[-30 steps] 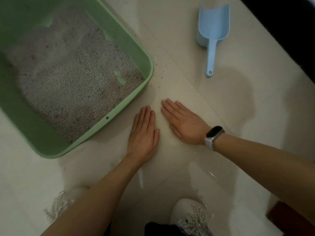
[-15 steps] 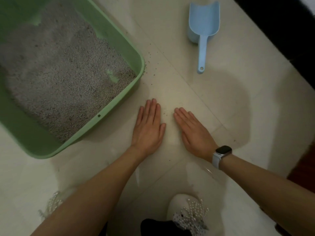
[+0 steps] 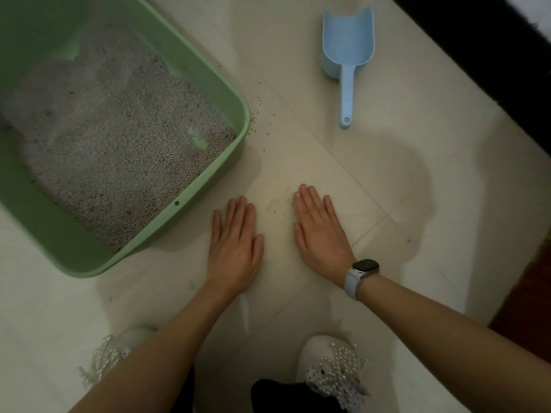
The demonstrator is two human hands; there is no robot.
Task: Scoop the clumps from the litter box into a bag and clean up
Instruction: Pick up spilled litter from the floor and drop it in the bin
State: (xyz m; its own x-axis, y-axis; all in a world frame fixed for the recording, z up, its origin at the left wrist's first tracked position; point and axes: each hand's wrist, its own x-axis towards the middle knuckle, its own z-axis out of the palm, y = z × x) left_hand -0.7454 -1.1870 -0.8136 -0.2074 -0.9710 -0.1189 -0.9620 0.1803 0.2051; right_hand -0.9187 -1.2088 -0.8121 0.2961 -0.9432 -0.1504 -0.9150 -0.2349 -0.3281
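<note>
A floor of large, glossy cream tiles (image 3: 417,162) fills nearly the whole view, crossed by thin grout lines that run diagonally and meet near the middle. The light is dim and soft, leaving a broad grey shadow (image 3: 396,180) on the tiles to the right of centre and a narrow bright reflection (image 3: 245,314) lower down. Along the top right edge runs a dark, almost black band (image 3: 489,55) whose nature cannot be made out, and at the right edge sits a patch of reddish-brown surface (image 3: 530,302).
</note>
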